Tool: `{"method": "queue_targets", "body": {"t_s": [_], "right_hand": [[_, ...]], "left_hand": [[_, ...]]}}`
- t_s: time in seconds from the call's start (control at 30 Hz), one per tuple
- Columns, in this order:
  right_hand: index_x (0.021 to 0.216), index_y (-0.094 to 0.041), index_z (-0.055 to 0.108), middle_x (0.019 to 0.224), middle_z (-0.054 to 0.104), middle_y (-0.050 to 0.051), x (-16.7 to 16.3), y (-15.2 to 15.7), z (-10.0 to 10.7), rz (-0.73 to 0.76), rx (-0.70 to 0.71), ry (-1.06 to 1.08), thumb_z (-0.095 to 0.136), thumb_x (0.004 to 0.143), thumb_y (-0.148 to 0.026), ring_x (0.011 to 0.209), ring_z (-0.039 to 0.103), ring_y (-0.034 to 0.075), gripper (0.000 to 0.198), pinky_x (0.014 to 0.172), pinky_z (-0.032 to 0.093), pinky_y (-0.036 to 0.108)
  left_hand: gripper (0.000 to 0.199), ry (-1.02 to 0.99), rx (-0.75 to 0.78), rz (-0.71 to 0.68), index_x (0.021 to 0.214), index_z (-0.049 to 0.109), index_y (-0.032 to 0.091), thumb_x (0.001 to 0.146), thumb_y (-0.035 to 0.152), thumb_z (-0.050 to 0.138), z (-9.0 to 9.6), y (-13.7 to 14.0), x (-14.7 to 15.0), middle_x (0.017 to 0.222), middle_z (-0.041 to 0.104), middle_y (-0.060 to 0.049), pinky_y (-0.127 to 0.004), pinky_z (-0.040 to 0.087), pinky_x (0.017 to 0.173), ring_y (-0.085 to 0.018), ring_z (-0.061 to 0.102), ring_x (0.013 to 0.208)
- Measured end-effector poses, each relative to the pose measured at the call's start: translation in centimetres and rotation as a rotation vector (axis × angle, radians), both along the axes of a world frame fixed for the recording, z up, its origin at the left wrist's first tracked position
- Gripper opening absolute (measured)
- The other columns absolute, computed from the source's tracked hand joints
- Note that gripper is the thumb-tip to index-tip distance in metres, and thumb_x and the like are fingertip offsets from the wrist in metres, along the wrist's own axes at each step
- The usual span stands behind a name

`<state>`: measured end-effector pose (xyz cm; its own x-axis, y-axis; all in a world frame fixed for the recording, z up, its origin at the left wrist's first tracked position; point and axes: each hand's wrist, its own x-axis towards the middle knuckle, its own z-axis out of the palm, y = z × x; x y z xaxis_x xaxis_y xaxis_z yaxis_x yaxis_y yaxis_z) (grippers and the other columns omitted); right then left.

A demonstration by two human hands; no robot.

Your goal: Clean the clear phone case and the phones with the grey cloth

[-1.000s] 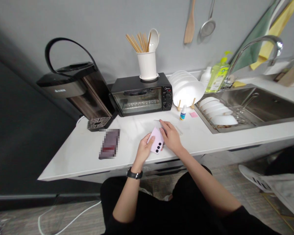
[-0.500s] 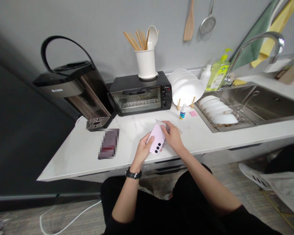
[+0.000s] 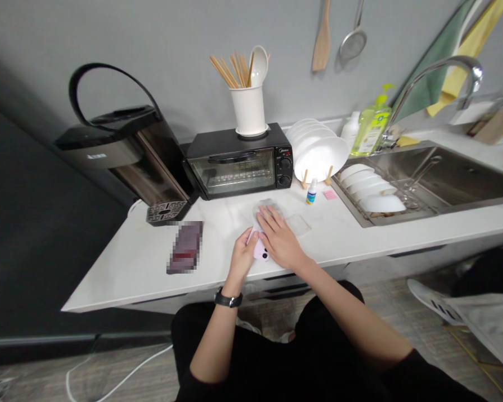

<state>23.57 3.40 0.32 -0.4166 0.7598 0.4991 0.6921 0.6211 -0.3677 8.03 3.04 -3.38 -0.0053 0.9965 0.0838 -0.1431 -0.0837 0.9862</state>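
A lilac phone (image 3: 259, 250), its back and dark camera lenses facing up, is in my left hand (image 3: 241, 252), whose thumb rests along the near side. My right hand (image 3: 280, 239) lies over the phone with fingers stretched out and hides much of its back. Under and beyond those fingertips spreads a thin greyish sheet (image 3: 260, 207); whether it is cloth or plastic I cannot tell. A clear phone case (image 3: 300, 224) lies flat on the counter just right of my right hand.
On the white counter (image 3: 121, 268) a pixelated dark object (image 3: 186, 248) lies at left. Behind stand a drinks dispenser (image 3: 129, 145), a toaster oven (image 3: 238, 167), racked plates (image 3: 318, 156) and a small spray bottle (image 3: 312, 192). A sink (image 3: 452, 173) is at right.
My right hand has gone from pinching at the phone's far edge to lying flat across its back. The greyish sheet now shows spread beyond the fingers, and the clear case is more exposed.
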Motion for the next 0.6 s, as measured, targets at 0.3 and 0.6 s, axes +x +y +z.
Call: {"method": "queue_targets", "body": {"t_s": [0.3, 0.6], "right_hand": [[0.145, -0.019, 0.057, 0.143, 0.066, 0.014, 1.9, 2.1, 1.0, -0.185, -0.08, 0.056, 0.031, 0.111, -0.033, 0.131, 0.061, 0.029, 0.045, 0.117, 0.035, 0.05], [0.114, -0.021, 0.065, 0.105, 0.073, 0.012, 1.0, 0.7, -1.0, -0.158, -0.194, 0.297, 0.03, 0.109, -0.037, 0.098, 0.066, 0.026, 0.038, 0.087, 0.048, 0.034]], "left_hand": [[0.059, 0.059, -0.071, -0.24, 0.125, 0.068, 0.015, 0.087, 0.06, 0.073, 1.2, -1.1, 0.3, 0.081, 0.072, -0.002, -0.024, 0.051, 0.054, -0.015, 0.064, 0.062], [0.062, -0.122, -0.042, 0.01, 0.122, 0.065, 0.014, 0.086, 0.064, 0.072, 0.8, -0.4, 0.4, 0.095, 0.078, -0.009, -0.029, 0.059, 0.057, -0.02, 0.074, 0.068]]}}
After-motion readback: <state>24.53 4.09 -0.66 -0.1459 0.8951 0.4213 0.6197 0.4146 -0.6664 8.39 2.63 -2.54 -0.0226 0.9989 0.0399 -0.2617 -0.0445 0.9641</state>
